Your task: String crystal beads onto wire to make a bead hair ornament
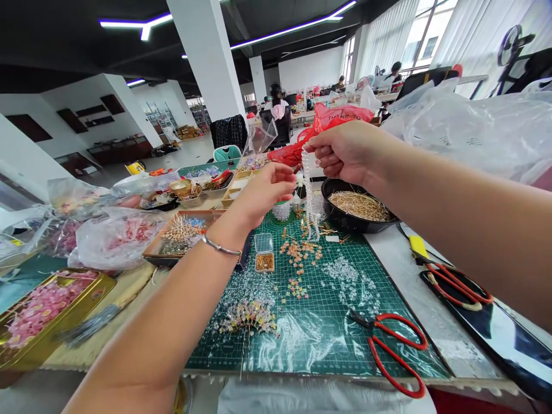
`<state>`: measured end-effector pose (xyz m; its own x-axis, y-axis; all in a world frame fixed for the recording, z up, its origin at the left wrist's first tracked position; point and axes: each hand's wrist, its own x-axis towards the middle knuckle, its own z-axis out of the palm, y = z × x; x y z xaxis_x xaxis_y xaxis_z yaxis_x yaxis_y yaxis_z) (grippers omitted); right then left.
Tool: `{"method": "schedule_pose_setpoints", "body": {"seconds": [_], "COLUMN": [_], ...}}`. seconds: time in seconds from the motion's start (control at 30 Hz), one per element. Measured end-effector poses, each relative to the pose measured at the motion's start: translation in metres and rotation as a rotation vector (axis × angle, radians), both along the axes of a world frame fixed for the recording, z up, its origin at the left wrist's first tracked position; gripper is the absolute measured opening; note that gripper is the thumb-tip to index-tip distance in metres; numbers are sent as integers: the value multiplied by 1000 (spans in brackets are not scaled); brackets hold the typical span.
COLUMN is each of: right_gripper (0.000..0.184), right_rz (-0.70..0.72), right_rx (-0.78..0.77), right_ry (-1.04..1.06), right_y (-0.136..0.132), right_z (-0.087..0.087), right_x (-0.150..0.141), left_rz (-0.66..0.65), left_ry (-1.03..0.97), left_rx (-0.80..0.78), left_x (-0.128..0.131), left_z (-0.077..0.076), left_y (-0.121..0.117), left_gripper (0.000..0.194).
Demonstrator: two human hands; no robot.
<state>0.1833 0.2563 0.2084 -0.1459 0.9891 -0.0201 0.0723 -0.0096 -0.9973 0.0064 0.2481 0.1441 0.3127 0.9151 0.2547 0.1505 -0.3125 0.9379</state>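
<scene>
My right hand is raised over the far part of the green cutting mat, its fingers pinched on the top of a clear bead strand that hangs down in loops. Close to the strand's left side is my left hand, fingers apart and slightly curled, with nothing visible in it. Beneath them lie peach-coloured flower beads, gold pieces and a small open box of gold beads. Loose clear beads are scattered to the right. A beaded hair ornament with wire prongs rests near the mat's front edge.
Red-handled scissors lie at the front right. A black bowl of gold pins stands behind my right forearm. A box of wired pieces, plastic bags and a gold tin of pink flowers crowd the left.
</scene>
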Motion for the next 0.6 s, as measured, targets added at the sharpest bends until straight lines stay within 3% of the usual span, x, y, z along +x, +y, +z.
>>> {"method": "schedule_pose_setpoints", "body": {"seconds": [0.1, 0.23, 0.4, 0.47, 0.6], "right_gripper": [36, 34, 36, 36, 36], "right_rz": [-46, -55, -75, -88, -79], "right_rx": [-44, -56, -22, -14, -22], "right_ry": [54, 98, 137, 144, 140], "right_y": [-4, -9, -15, -16, -17], "right_z": [1, 1, 2, 2, 2], "right_x": [-6, -9, -12, -13, -14], "left_rz": [-110, -78, 193, 214, 95], "left_ry": [-110, -120, -51, -58, -128], "left_rx": [-111, -149, 159, 198, -45], "left_x": [20, 27, 17, 14, 18], "left_z": [11, 8, 0, 0, -1], "left_y": [-8, -10, -12, -16, -27], "left_gripper": [27, 24, 23, 22, 20]}}
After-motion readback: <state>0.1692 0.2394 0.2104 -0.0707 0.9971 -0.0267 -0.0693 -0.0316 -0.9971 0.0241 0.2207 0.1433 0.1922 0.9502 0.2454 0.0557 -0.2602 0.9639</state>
